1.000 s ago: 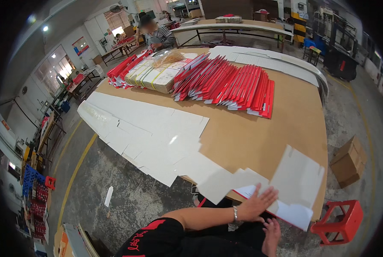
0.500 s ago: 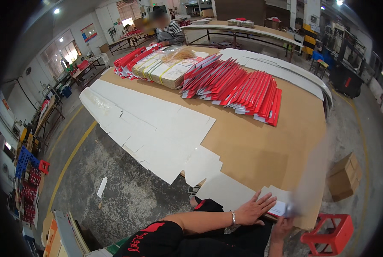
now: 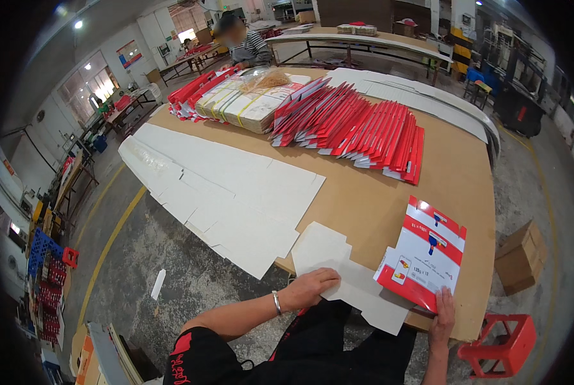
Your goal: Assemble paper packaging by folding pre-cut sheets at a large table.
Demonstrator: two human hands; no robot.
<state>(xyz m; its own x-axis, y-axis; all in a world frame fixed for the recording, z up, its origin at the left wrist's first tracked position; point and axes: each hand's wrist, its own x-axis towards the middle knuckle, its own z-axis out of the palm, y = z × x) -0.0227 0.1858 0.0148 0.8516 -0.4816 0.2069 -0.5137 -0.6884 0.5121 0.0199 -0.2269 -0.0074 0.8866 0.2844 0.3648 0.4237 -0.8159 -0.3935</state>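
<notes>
Since the earlier frame, the left hand point(image 3: 309, 289) has moved leftward, away from the right hand point(image 3: 443, 317), and the printed sheet point(image 3: 422, 253), then a blur, now shows its red-and-white face. The brown tabletop point(image 3: 364, 215) carries a fanned row of red folded cartons point(image 3: 377, 138) toward its far side. Nearer, the white cardboard blank point(image 3: 325, 247) lies under the left hand's curled fingers; the printed sheet lies just beyond the right hand, whose fingers touch its near edge. I cannot tell whether either hand grips.
</notes>
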